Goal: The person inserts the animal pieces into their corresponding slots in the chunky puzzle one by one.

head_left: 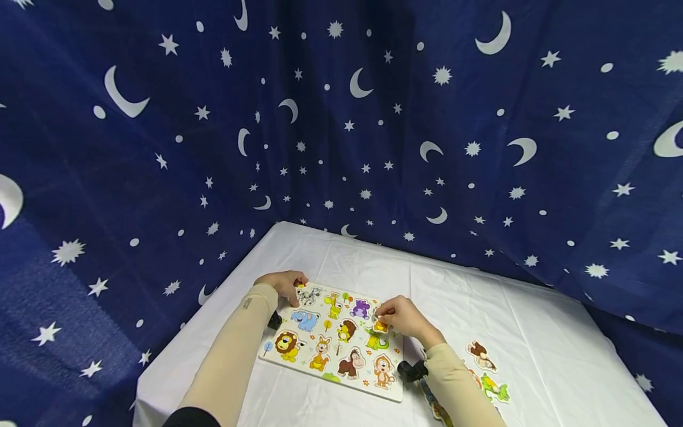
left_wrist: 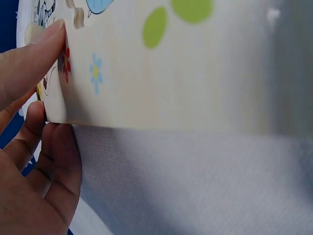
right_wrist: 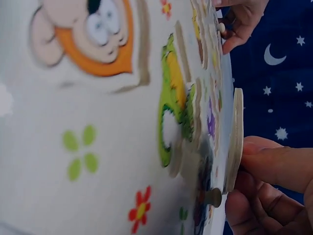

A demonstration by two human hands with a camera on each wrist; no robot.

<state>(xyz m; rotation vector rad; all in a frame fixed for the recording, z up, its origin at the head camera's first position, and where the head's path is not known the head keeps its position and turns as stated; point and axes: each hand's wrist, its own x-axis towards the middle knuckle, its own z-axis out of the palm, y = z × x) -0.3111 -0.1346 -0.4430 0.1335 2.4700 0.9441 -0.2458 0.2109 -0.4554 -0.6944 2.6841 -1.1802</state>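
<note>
A wooden animal puzzle board (head_left: 315, 325) lies on the table, with printed animals such as a lion, an elephant and a monkey. At its far left corner my left hand (head_left: 284, 286) grips the edge, thumb (left_wrist: 46, 41) on the upper face and fingers curled against the rim. My right hand (head_left: 404, 317) pinches a wooden puzzle piece (right_wrist: 234, 139) over the board's right side, near the green crocodile (right_wrist: 168, 107). The piece is edge-on in the right wrist view, so I cannot tell its animal. A small knob (right_wrist: 213, 197) sticks up beside it.
Right of the board lie loose pieces: a brown monkey (head_left: 482, 356), a green crocodile (head_left: 495, 388) and others (head_left: 434, 403) partly under my right forearm. The white-covered table (head_left: 341, 255) meets a dark blue star-and-moon curtain (head_left: 341, 136) behind.
</note>
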